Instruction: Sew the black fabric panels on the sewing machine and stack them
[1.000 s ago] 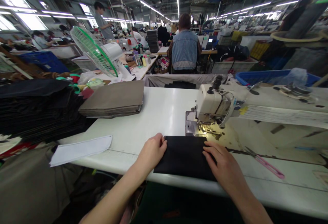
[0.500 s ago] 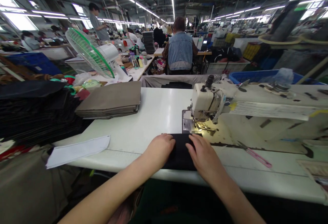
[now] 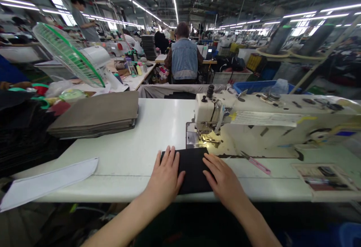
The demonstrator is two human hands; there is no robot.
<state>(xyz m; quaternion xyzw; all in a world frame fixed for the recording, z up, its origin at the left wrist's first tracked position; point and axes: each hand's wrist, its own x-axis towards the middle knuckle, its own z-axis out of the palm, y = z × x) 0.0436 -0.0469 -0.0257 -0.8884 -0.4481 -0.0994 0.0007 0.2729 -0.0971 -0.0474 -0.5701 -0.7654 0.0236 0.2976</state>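
Observation:
A black fabric piece (image 3: 193,170) lies flat at the front edge of the white table, just in front of the sewing machine (image 3: 210,113). My left hand (image 3: 167,171) rests on its left part, fingers stretched out and pointing forward. On its right edge lies my right hand (image 3: 222,177), with its fingers apart and angled to the left. Both palms face down, and neither hand grips anything. The machine's lit needle area (image 3: 208,138) is slightly beyond the fabric, which lies outside it.
Pink-handled snips (image 3: 258,164) lie right of my right hand. A stack of grey-brown panels (image 3: 96,113) and a white strip (image 3: 50,181) are on the left. Behind are a green-rimmed fan (image 3: 70,55), a blue bin (image 3: 248,86) and a seated person (image 3: 184,57).
My left hand has gone from bent fingers at the fabric's edge to lying flat and spread on it. The view has turned right, so the surroundings appear shifted left.

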